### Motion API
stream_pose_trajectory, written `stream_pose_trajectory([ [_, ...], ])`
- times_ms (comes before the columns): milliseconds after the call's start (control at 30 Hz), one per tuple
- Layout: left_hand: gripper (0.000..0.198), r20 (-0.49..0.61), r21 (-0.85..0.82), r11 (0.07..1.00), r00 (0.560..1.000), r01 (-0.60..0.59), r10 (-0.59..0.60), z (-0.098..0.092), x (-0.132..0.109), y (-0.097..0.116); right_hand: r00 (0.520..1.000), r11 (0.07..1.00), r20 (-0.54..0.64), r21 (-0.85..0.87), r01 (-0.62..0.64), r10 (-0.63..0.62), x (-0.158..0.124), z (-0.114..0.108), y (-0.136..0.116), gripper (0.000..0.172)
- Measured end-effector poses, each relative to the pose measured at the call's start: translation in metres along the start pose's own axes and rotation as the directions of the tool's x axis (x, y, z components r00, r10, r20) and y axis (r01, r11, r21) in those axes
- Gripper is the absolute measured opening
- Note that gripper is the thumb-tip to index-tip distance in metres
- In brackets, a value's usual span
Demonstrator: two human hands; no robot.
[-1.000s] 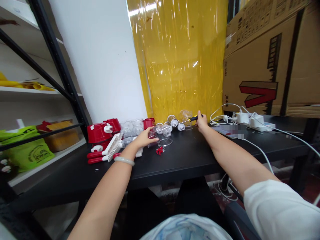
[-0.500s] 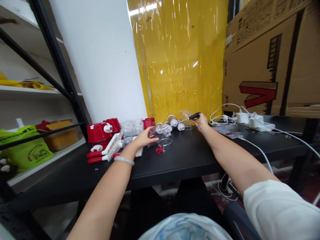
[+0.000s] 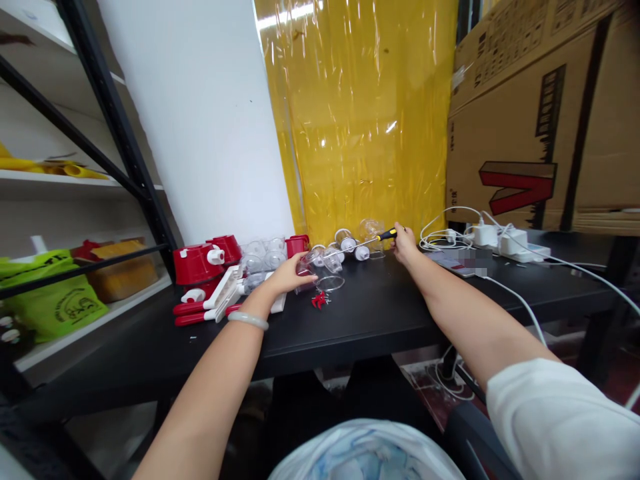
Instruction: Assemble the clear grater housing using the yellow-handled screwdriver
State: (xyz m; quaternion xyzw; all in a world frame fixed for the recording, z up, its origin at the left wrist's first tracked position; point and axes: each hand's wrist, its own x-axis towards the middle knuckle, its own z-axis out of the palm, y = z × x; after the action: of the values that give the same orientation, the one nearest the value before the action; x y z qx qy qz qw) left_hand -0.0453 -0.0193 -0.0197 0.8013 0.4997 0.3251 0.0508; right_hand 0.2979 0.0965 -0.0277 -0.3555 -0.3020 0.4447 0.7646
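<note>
My right hand (image 3: 404, 244) is closed around the yellow-and-black handle of a screwdriver (image 3: 385, 235), whose thin shaft points left toward clear plastic cups. My left hand (image 3: 287, 275), a pale bangle on its wrist, grips a clear plastic cup (image 3: 320, 268) lying on the black table (image 3: 370, 313). A small red part (image 3: 319, 301) lies just in front of that cup. More clear cups with white caps (image 3: 347, 243) stand behind, near the yellow plastic sheet.
Red and white plastic parts (image 3: 205, 267) are piled at the table's back left. White chargers and cables (image 3: 493, 239) lie at the right, below a large cardboard box (image 3: 545, 120). A metal shelf with a green bag (image 3: 55, 300) stands on the left.
My right hand lifted the screwdriver slightly, then brought it back down near the caps. My left hand has stayed on the clear cup.
</note>
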Motion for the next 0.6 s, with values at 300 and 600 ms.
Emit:
stream_pose_trajectory([
  [300, 0.088, 0.007, 0.011, 1.000, 1.000, 0.012, -0.012, -0.001, 0.000, 0.001, 0.984, 0.984, -0.050, 0.068, -0.165, 0.169, 0.008, 0.000, 0.000, 0.034],
  [600, 0.086, -0.004, 0.011, 1.000, 1.000, 0.005, -0.005, 0.000, 0.000, 0.001, 0.998, 0.993, 0.028, 0.094, -0.066, 0.064, 0.005, 0.000, -0.001, 0.010],
])
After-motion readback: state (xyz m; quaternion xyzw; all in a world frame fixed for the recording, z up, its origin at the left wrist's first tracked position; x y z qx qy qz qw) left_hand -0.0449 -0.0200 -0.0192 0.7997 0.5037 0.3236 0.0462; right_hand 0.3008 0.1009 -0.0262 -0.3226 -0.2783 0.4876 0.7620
